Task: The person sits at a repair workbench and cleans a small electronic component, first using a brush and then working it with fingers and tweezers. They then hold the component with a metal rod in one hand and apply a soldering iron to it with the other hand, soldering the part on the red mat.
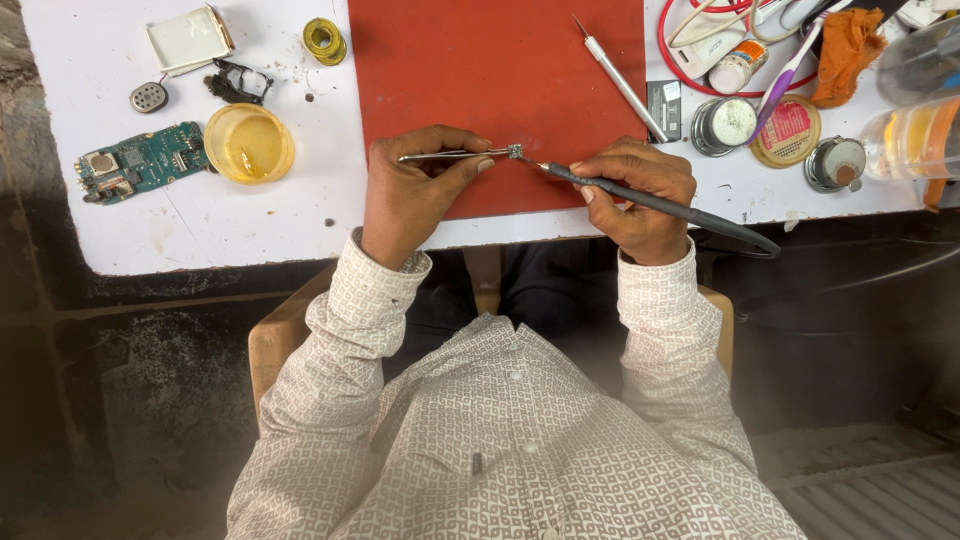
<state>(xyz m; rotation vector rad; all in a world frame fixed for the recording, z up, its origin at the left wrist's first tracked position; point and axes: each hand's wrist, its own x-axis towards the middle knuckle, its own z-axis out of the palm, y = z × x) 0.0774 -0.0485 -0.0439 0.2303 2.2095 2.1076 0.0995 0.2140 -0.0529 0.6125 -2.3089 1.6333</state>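
Note:
My left hand [410,190] grips metal tweezers [450,155] that pinch a tiny grey component [515,151] over the red mat [500,80]. Held in my right hand [640,195] is a black soldering iron [640,198]; its tip touches the component from the right. The iron's cord trails off to the right past the table edge. Both hands rest on the mat's near edge.
On the white table [200,230] at left lie a green circuit board [140,162], a yellow dish [249,143], a solder spool [324,40] and a small white box [188,40]. A silver tool [620,80] lies on the mat. Round tins [726,125], a red cable loop, an orange cloth [845,50] and jars crowd the right.

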